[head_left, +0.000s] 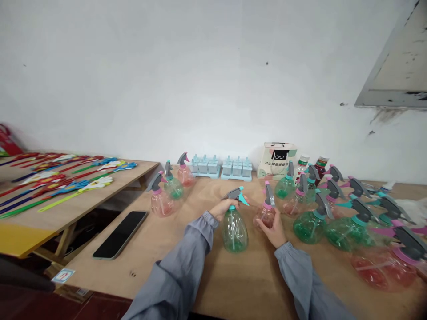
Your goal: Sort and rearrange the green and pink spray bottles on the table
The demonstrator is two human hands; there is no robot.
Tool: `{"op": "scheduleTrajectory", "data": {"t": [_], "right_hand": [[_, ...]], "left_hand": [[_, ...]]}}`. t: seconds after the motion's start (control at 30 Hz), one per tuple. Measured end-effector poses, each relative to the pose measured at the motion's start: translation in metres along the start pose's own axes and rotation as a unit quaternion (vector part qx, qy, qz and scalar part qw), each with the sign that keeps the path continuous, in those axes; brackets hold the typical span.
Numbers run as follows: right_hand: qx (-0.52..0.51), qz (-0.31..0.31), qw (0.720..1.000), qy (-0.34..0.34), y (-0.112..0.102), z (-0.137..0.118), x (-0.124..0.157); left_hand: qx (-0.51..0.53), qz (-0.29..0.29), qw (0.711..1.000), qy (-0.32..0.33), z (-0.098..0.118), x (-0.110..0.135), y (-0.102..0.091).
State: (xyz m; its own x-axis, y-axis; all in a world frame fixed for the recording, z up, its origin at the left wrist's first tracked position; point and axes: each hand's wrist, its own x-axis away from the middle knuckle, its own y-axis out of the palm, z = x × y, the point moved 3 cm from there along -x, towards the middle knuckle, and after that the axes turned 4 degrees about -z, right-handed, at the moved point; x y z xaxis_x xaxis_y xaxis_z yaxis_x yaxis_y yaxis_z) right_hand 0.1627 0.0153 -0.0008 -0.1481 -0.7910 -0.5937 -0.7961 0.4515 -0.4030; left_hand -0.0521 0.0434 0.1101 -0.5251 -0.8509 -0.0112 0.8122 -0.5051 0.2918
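Fingers of the left hand [223,209] grip the green bottle [235,233] by its neck; the right hand's clasp the pink bottle [262,217]. Both, inside the table's [233,284] front edge, seem light and slippery, best held by the neck.

Your wooden table [160,271]: one cream carton [276,165]; left of it, two pale-blue mould trays [236,178], three spray bottles [162,205], one phone [120,235]; right, two capped bottles [303,163], clustered sprayers [345,233].
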Motion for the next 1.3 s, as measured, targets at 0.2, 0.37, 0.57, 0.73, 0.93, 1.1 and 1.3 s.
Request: {"op": "scheduleTrajectory", "data": {"t": [0.2,0.37,0.57,0.73,0.93,1.1,1.3], "right_hand": [[-0.010,-0.003,1.000,-0.001,0.001,0.002,0.000],[-0.014,0.001,1.000,0.002,0.000,0.000,0.000],[-0.023,-0.008,1.000,0.005,0.000,-0.002,0.000],[-0.028,-0.015,0.999,0.016,0.000,0.000,0.000],[-0.041,-0.015,0.999,0.019,0.001,0.000,0.000],[-0.051,-0.014,0.998,0.018,0.001,-0.001,0.000],[-0.029,-0.001,1.000,0.005,0.000,-0.004,0.000]], "left_hand": [[-0.008,0.045,0.999,0.030,0.000,-0.003,-0.001],[-0.019,0.020,0.999,0.026,0.003,0.001,0.000],[-0.035,0.047,0.998,0.023,0.001,0.000,-0.006],[-0.043,0.073,0.996,0.023,-0.001,-0.001,-0.010],[-0.027,0.017,0.999,0.018,0.006,0.003,-0.001],[-0.044,0.102,0.993,0.042,0.002,0.001,-0.007],[-0.057,0.053,0.996,0.054,0.006,0.005,-0.004]]}}
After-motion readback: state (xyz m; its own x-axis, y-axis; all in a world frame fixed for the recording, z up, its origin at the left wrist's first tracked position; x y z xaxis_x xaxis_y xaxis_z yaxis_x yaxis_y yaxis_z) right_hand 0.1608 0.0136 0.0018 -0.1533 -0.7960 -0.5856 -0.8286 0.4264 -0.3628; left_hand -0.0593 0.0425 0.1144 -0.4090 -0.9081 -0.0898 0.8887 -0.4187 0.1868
